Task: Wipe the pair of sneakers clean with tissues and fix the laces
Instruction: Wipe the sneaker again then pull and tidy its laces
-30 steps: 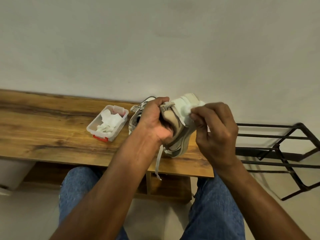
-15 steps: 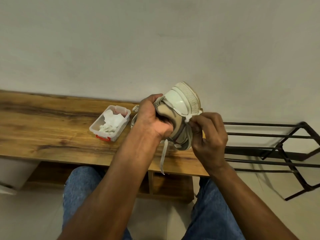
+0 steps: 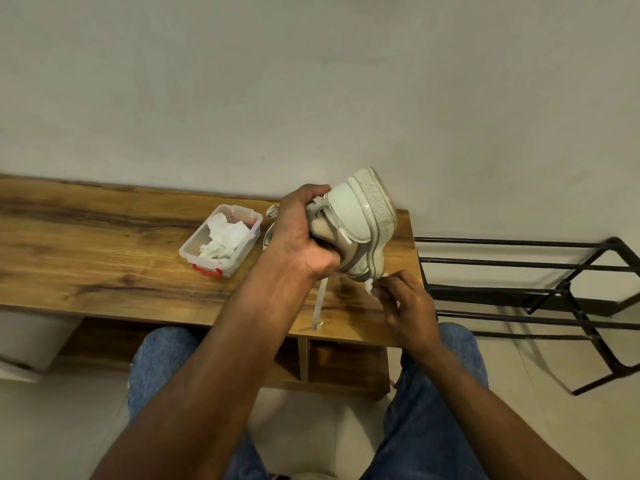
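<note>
My left hand (image 3: 301,237) grips a cream and beige sneaker (image 3: 360,223) above the wooden bench (image 3: 104,258), toe raised and its speckled sole turned to the right. A loose lace (image 3: 319,303) hangs from it down to the bench's front edge. My right hand (image 3: 405,303) is below the sneaker's heel, fingers pinched on a small white tissue (image 3: 370,285) that touches the sole's lower edge. The second sneaker (image 3: 272,216) lies on the bench behind my left hand, mostly hidden.
A clear plastic box (image 3: 221,240) with a red latch holds crumpled white tissues, left of the sneakers. A black metal rack (image 3: 540,289) stands on the floor to the right of the bench. A plain wall runs behind. My jeans-clad knees are below.
My left hand has tipped the sneaker's toe higher, turning the sole into view. My right hand with the tissue has slid down from the toe to the heel's lower edge.
</note>
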